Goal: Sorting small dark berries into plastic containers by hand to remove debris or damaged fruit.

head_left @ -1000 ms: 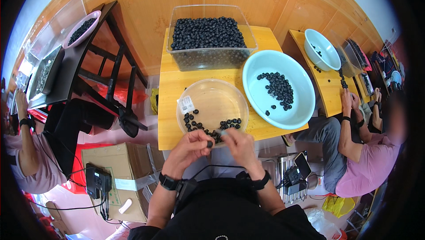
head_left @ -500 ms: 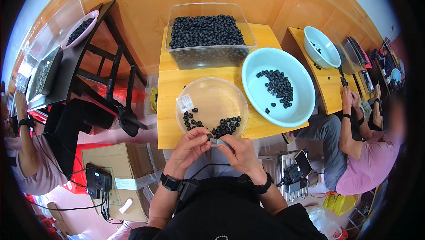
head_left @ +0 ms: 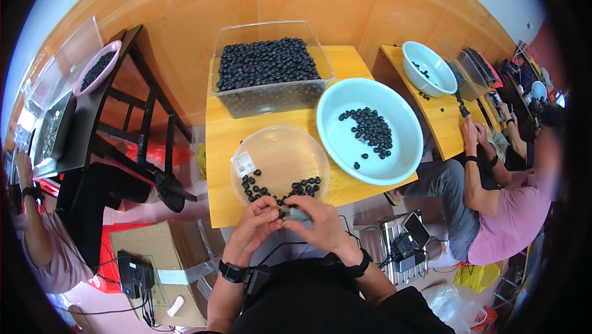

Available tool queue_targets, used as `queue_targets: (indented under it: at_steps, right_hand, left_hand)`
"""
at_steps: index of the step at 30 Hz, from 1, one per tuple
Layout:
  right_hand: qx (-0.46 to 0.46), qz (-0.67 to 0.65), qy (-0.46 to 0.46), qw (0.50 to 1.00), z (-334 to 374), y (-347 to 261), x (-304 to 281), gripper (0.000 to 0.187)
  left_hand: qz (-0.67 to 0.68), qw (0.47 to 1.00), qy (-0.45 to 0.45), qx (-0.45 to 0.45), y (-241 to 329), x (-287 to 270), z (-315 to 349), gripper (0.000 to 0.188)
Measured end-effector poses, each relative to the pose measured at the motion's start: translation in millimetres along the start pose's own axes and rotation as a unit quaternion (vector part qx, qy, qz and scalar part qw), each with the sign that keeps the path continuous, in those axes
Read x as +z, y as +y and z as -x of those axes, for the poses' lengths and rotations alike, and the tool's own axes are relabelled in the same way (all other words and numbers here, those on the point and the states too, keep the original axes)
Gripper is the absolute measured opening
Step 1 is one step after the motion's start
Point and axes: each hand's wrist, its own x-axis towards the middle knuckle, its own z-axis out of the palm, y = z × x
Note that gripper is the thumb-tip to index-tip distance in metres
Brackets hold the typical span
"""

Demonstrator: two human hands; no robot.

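Note:
My left hand [head_left: 251, 224] pinches a small round black part [head_left: 283, 213] at the table's near edge. Against it, my right hand [head_left: 320, 225] grips a small pale blue-grey tool [head_left: 297, 214], smeared by motion; its exact kind cannot be made out. Just beyond both hands lies a shallow round clear tray [head_left: 280, 149] with loose black ring-like parts [head_left: 305, 187] along its near side. A light blue basin [head_left: 394, 164] to the right holds a cluster of similar parts [head_left: 371, 132]. Behind the tray, a clear box [head_left: 271, 98] is heaped with black parts [head_left: 265, 63].
The yellow wooden table [head_left: 225, 130] carries these containers. On the left, a cardboard box [head_left: 145, 238] stands on the floor near a dark table [head_left: 92, 112]. A person in pink [head_left: 512, 217] works at another yellow table [head_left: 441, 127] on the right; a second person sits far left.
The whole view has shifted, so the table and containers appear lower and farther left. My hands stay together; the tool in my right hand has moved and is blurred against the black part.

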Motion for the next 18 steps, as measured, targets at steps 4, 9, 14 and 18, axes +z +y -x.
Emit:
queue_targets:
  at_steps: [4, 9, 14, 18]
  right_hand:
    - [-0.022, 0.059, -0.063, 0.996, 3.1, 2.6, -1.0, 0.028]
    - [0.014, 0.155, 0.054, 0.986, -15.4, 25.8, -33.4, 0.037]
    - [0.063, 0.144, 0.181, 0.971, -35.9, 14.6, -62.8, 0.040]
    - [0.085, -0.123, -0.033, 0.988, -3.1, 9.1, -10.4, 0.031]
  left_hand:
    - [-0.038, 0.999, 0.011, -0.007, -3.8, -5.6, -3.1, 0.021]
    - [-0.064, 0.995, 0.077, 0.012, 8.9, 21.7, -3.9, 0.024]
    - [-0.033, 0.992, 0.087, 0.080, 30.5, 30.8, -11.1, 0.023]
    - [0.037, 0.992, 0.058, 0.105, 44.8, 35.3, -29.7, 0.025]
